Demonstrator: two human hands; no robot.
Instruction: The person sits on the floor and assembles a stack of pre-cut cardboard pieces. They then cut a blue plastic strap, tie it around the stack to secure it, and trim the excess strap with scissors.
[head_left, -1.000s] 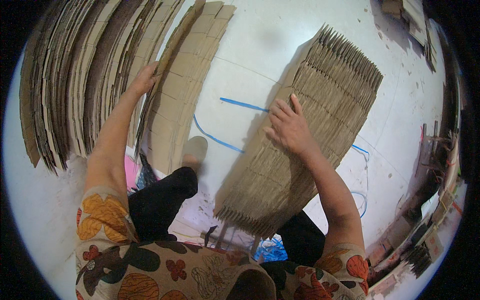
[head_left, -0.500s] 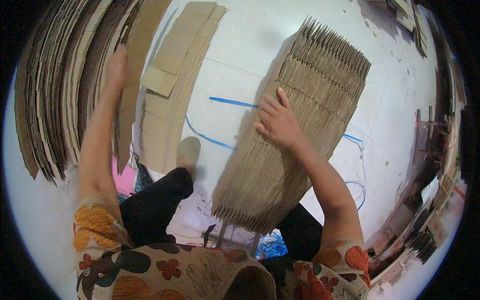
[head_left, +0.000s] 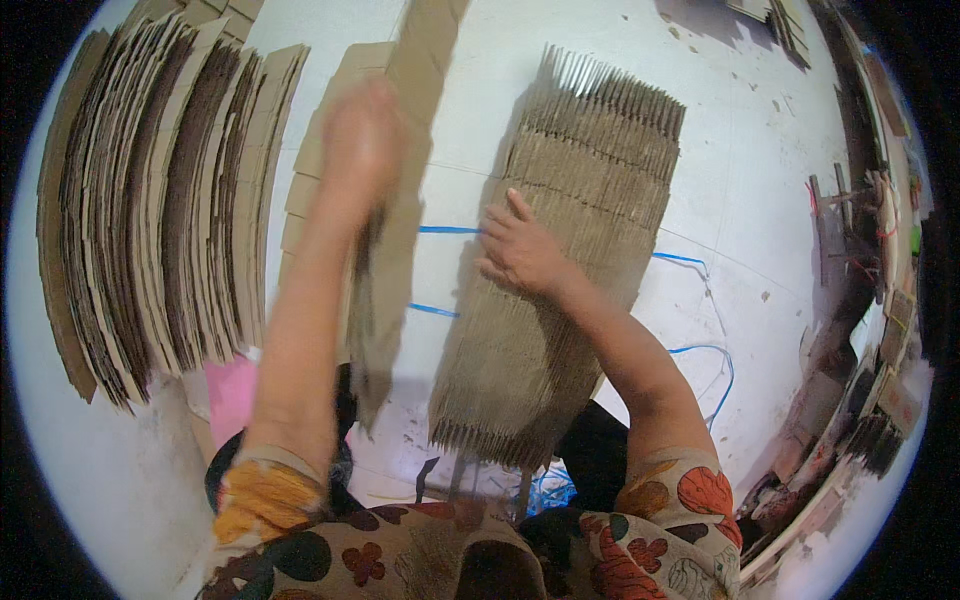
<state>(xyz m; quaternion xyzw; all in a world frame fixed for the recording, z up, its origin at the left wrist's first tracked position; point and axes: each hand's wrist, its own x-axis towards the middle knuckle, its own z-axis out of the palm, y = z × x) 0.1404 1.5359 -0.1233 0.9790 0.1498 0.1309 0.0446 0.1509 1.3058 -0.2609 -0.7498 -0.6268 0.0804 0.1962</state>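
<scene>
A folded brown cardboard sheet, standing on edge and blurred by motion, is gripped in my left hand. It may be more than one sheet; the blur hides this. My left hand is closed at its upper middle, over the flat cardboard pieces on the floor. To the right, a long bundle of folded cardboard leans away from me with its many edges facing up. My right hand rests on the left side of that bundle, fingers spread and thumb pointing away.
A thick row of upright cardboard sheets stands at the left. Blue straps run out from under the bundle on both sides. A pink item lies near my left forearm. Scrap cardboard and clutter line the right side.
My left hand has moved right from the upright row, bringing a cardboard sheet with it. My right hand stays on the bundle. The view has shifted a little.
</scene>
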